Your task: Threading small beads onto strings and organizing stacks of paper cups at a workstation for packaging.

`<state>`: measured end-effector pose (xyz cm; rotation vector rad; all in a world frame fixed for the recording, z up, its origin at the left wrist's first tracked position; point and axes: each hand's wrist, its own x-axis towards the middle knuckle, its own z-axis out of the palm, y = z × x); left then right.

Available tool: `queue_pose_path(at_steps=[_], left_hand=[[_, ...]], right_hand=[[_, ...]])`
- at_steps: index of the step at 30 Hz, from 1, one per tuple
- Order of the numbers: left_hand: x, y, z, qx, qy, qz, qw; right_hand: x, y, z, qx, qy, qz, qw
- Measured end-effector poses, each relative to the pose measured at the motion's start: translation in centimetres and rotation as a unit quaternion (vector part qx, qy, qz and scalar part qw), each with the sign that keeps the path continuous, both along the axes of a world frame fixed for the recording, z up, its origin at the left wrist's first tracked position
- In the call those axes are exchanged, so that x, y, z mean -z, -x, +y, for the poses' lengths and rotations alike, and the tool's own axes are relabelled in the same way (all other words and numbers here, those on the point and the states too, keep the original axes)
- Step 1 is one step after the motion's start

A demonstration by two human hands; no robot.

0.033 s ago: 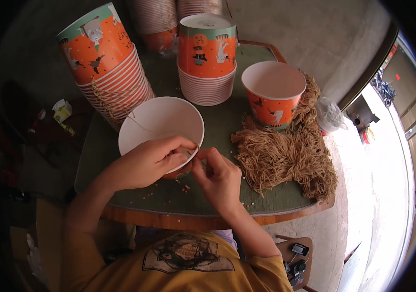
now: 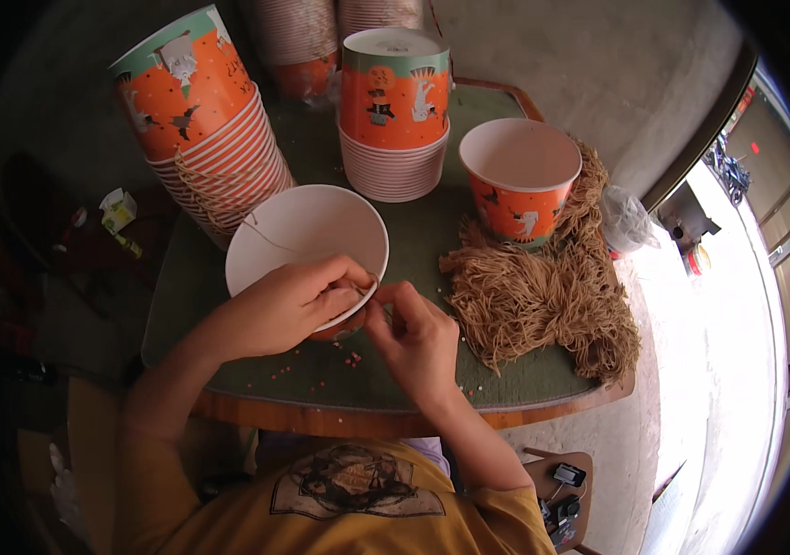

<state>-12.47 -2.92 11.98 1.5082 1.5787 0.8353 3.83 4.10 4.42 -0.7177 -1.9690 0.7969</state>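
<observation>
Both hands (image 2: pixel 349 319) pinch paper cup (image 2: pixel 302 245) near rim.

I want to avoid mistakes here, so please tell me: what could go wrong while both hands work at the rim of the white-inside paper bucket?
1. The bucket is tilted and held only at its rim by the left hand; it might slip or crumple.
2. The right hand pinches a thin string at the rim; it could slip out.
3. The leaning stack of buckets stands close behind and may topple if bumped.
</observation>
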Motion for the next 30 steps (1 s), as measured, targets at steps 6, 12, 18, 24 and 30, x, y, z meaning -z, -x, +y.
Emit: queue_pose_path(at_steps=[6, 12, 18, 24, 30], left_hand=[[0.8, 0.3, 1.2, 0.006, -0.003, 0.093, 0.996], [0.1, -0.3, 0.4, -0.051, -0.211, 0.2, 0.956], [0.0, -0.7, 0.7, -0.027, -0.264, 0.162, 0.951], [0.1, -1.0, 0.2, -0.031, -0.117, -0.075, 0.99], [1.8, -0.6, 1.5, -0.024, -0.077, -0.201, 0.976]], right_hand=[[-0.2, -0.1, 0.0, 0.002, -0.008, -0.005, 1.0], [-1.8, -1.8, 1.7, -0.042, 0.081, 0.034, 0.995], [-3.5, -0.5, 2.2, -0.134, 0.12, 0.0, 0.984], [-2.9, 0.1, 2.8, -0.21, 0.308, 0.109, 0.922], [-3.1, 0.2, 3.4, -0.25, 0.338, 0.116, 0.9]])
